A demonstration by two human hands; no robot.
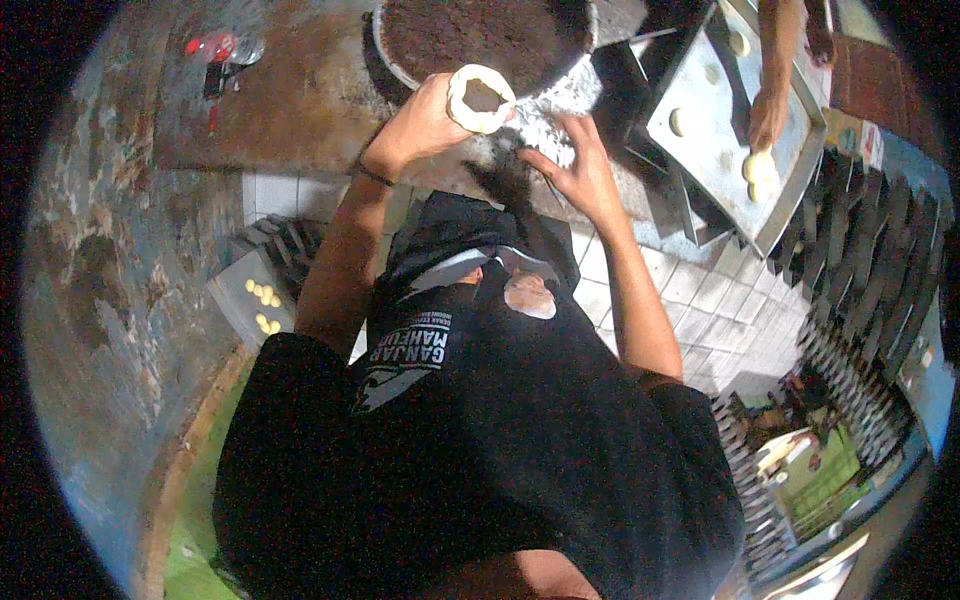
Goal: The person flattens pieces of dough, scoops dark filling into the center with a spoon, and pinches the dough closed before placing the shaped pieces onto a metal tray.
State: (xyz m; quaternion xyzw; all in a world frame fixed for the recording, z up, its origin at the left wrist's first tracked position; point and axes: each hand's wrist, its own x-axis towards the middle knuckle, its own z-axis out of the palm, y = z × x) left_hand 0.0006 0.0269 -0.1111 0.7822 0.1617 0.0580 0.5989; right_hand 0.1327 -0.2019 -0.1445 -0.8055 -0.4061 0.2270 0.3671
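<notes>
My left hand (424,118) holds up a pale round of dough (480,75) with a scalloped edge, and its fingers are mostly hidden beneath the dough. A dark brown filling (483,97) lies in the middle of that round. Just beyond is a large round metal basin (383,50), holding a mass of similar dark filling (480,35). To the right, my right hand (585,175) is apart from the dough, thumb and fingers spread, with nothing seen in it. White flour (560,105) covers the worktable between basin and hands.
At the right, another person's hand (768,120) reaches to dough pieces (760,175) on a metal tray (690,150). A clear bottle with a red cap (212,47) lies far left on the brown worktable (300,125). Lower left, another tray (240,300) carries several dough balls. Stacked dark trays (850,225) stand right.
</notes>
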